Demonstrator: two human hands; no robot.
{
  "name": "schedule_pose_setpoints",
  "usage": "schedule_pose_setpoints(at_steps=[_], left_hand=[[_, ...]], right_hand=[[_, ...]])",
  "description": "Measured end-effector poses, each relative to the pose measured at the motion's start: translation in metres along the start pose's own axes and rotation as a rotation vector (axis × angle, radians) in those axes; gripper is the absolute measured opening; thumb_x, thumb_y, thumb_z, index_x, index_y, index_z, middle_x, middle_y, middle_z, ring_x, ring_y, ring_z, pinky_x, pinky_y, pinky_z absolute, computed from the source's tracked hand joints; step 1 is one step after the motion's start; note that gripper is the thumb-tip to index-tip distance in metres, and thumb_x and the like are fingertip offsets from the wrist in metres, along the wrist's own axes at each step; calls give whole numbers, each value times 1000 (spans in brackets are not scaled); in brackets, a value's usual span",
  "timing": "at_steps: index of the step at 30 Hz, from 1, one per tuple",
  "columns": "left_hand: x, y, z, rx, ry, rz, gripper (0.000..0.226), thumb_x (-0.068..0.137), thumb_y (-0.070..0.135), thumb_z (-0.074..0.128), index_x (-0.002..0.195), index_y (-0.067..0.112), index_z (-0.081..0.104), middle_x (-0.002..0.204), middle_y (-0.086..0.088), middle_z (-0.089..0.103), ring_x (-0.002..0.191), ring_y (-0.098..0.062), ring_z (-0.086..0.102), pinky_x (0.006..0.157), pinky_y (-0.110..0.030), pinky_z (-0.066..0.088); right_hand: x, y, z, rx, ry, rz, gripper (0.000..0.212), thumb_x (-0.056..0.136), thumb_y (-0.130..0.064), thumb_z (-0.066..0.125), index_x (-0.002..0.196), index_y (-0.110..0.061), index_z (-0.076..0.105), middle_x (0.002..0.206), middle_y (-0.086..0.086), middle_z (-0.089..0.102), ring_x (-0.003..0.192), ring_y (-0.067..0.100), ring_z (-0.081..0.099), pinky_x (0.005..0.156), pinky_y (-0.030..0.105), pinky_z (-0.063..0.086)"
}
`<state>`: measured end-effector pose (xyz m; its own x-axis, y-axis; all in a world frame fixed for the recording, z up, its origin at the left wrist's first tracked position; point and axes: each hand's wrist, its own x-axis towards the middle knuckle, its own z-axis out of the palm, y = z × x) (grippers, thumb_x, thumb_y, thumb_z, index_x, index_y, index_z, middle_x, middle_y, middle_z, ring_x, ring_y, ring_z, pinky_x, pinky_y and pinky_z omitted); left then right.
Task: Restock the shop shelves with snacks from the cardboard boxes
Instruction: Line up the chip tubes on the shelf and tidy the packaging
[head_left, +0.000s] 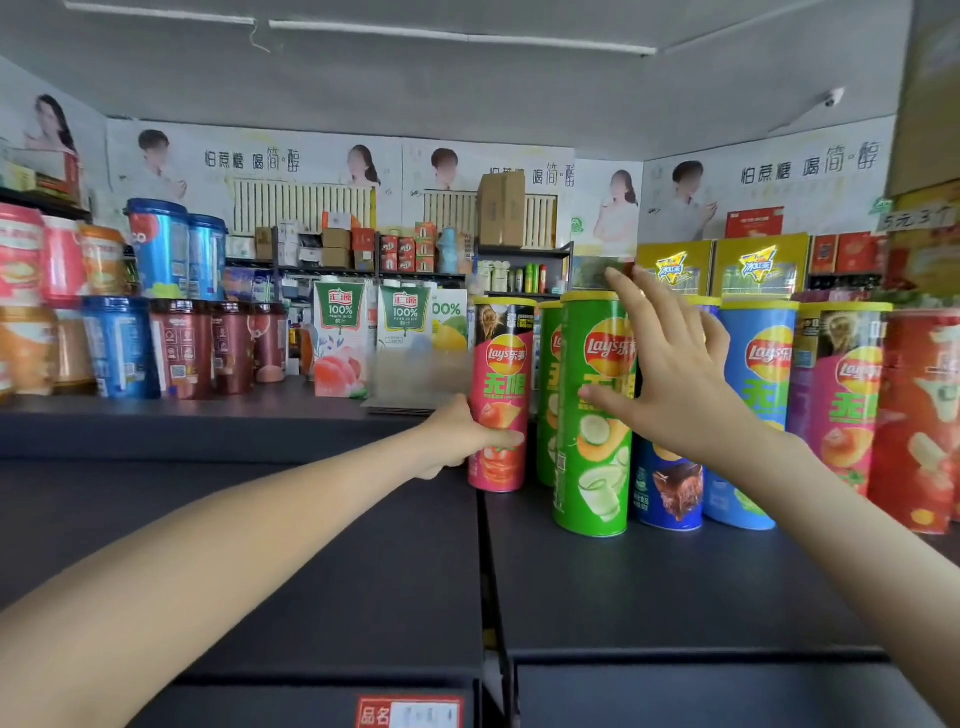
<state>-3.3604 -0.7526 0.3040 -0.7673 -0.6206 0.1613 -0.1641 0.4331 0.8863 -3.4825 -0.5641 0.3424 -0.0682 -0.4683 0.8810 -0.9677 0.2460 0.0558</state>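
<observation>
Drink cups (156, 322) far left on dark shelf (311, 519), juice cartons (340, 343) next. Left hand (457, 436) wraps low around pink crisp can (501, 384), upright on shelf. Green can (592, 441) just beside, upright. Right hand (670, 374) ungripped, fingers spread straight, thumb across green can's front. Blue can (758, 364) further right.

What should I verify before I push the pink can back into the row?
1. Grip: the left hand holds the pink can low down: ok.
2. The pink can stands upright on the shelf: ok.
3. The right hand is open, spread over the green can; firm contact: cannot tell.
4. The green can is upright: ok.
5. Free space behind the pink can: cannot tell, hidden.
6. The juice cartons stand apart, left of the pink can: ok.
</observation>
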Motion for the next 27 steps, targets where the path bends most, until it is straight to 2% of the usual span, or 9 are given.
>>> schedule_pose_setpoints(at_steps=[3, 6, 8, 10, 14, 18, 22, 25, 27], left_hand=[[-18, 8, -1, 54, 75, -38, 36, 82, 19, 75, 106, 19, 48, 106, 1, 56, 101, -15, 52, 86, -31, 41], [-53, 18, -7, 115, 164, -115, 76, 83, 22, 75, 143, 7, 30, 136, -10, 46, 123, -24, 46, 98, -35, 43], [-86, 22, -12, 116, 222, -106, 74, 86, 22, 71, 146, 6, 30, 141, -11, 44, 127, -25, 46, 101, -35, 43], [-129, 21, -14, 72, 304, -68, 63, 87, 23, 70, 141, 10, 41, 128, -10, 55, 116, -23, 56, 95, -35, 48], [-234, -5, -3, -12, 555, 41, 30, 84, 23, 71, 111, 22, 60, 102, 3, 66, 100, -14, 63, 93, -39, 52], [-355, -49, 18, -86, 807, 80, 22, 81, 19, 70, 100, 26, 61, 95, 3, 68, 93, -13, 65, 88, -34, 53], [-468, -118, 31, -173, 892, -228, 20, 89, 8, 63, 106, 16, 56, 84, 5, 63, 76, -14, 61, 70, -21, 52], [-547, -183, 26, -197, 986, -472, 23, 82, 23, 69, 102, 21, 58, 99, -3, 66, 90, -23, 65, 85, -40, 53], [-599, -221, 17, -243, 1044, -655, 20, 86, 21, 66, 104, 22, 58, 103, -7, 66, 95, -24, 65, 87, -42, 52]], right_hand=[[-13, -12, -8, 57, 16, 24, 96, 77, -35, 77, 152, -23, 19, 157, 3, 21, 140, 24, 22, 110, 49, 17], [-30, -33, -12, 149, -6, 43, 84, 79, -30, 73, 149, -19, 28, 151, 7, 29, 135, 27, 27, 107, 49, 23], [-41, -53, -15, 231, 4, 15, 73, 80, -36, 65, 143, -14, 38, 142, 10, 40, 129, 32, 36, 104, 48, 29], [-55, -80, -19, 388, -14, 16, 63, 82, -30, 66, 137, -8, 45, 133, 13, 47, 123, 33, 41, 102, 41, 31], [-95, -153, -34, 652, -40, -83, 50, 80, -23, 61, 125, -2, 53, 117, 15, 55, 111, 34, 50, 89, 20, 29], [-150, -241, -52, 942, -134, -158, 42, 83, -21, 58, 122, -6, 56, 110, -3, 51, 109, 22, 52, 89, 17, 31], [-223, -337, -56, 1148, -292, -225, 37, 83, -16, 61, 119, -7, 58, 107, -4, 53, 105, 24, 57, 89, 20, 36], [-280, -410, -45, 1254, -605, -225, 37, 88, -18, 63, 124, -12, 56, 116, -6, 54, 114, 20, 55, 96, 27, 40], [-311, -456, -39, 1260, -815, -214, 37, 91, -20, 63, 127, -16, 54, 118, -5, 52, 113, 16, 52, 94, 26, 40]])
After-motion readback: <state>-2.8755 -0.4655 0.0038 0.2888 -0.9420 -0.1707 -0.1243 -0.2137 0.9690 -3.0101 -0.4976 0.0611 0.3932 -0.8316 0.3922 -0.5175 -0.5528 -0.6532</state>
